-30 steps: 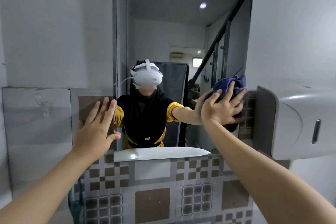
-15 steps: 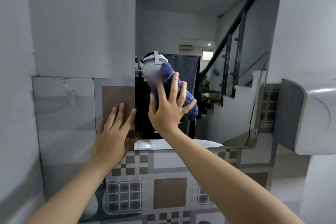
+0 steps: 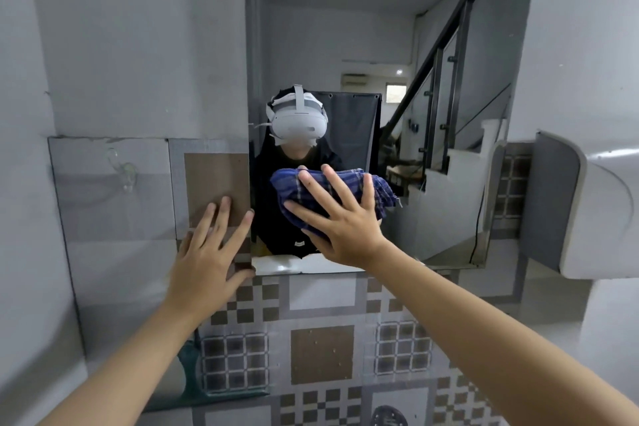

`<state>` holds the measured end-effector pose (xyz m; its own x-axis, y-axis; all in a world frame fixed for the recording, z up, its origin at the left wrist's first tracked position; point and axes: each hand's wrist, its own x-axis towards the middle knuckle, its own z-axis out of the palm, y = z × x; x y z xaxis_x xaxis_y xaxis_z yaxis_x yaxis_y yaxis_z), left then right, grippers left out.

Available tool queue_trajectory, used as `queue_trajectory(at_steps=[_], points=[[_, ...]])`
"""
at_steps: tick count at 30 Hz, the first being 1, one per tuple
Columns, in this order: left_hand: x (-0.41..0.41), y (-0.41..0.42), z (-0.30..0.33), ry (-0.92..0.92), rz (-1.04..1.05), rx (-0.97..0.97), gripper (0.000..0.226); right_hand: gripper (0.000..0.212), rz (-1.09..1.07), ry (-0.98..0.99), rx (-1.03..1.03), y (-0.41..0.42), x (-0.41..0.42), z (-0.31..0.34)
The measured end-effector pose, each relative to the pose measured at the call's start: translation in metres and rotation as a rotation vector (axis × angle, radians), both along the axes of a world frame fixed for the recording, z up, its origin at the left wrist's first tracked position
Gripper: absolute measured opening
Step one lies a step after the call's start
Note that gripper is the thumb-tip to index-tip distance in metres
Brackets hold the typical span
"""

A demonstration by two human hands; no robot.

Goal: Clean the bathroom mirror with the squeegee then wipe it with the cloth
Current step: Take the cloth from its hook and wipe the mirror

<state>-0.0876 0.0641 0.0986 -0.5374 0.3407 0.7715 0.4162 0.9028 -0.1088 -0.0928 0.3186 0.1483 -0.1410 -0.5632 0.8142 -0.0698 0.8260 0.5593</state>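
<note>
The bathroom mirror (image 3: 397,45) hangs on the wall ahead and reflects a person with a white headset. My right hand (image 3: 340,221) presses a bunched blue checked cloth (image 3: 377,188) flat against the lower middle of the glass, fingers spread over it. My left hand (image 3: 211,252) lies flat with spread fingers on the tiled wall at the mirror's lower left corner and holds nothing. No squeegee is in view.
A white wall-mounted dispenser (image 3: 594,207) juts out at the right, close to the mirror's edge. Patterned brown and grey tiles (image 3: 321,353) cover the wall below. A clear hook (image 3: 126,169) sticks to the tile at the left.
My right hand has swept the cloth from the mirror's right edge leftward across the glass, then down to the lower middle. My left hand stays braced on the wall.
</note>
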Motion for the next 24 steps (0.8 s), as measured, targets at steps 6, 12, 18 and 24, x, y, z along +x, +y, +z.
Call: queue_trajectory(at_steps=[6, 12, 18, 24], points=[[-0.004, -0.001, -0.001, 0.013, 0.006, -0.011, 0.097, 0.046, -0.055, 0.086, -0.178, 0.070, 0.006, -0.006], [-0.005, -0.001, -0.001, -0.002, 0.001, -0.012, 0.103, 0.042, -0.113, 0.058, -0.523, 0.134, 0.014, -0.013], [-0.008, -0.002, -0.002, -0.016, -0.013, -0.011, 0.103, 0.049, -0.065, -0.097, -1.050, 0.142, 0.026, -0.040], [-0.008, -0.002, -0.003, -0.016, -0.052, 0.005, 0.103, 0.054, -0.048, -0.109, -1.483, 0.095, 0.022, -0.056]])
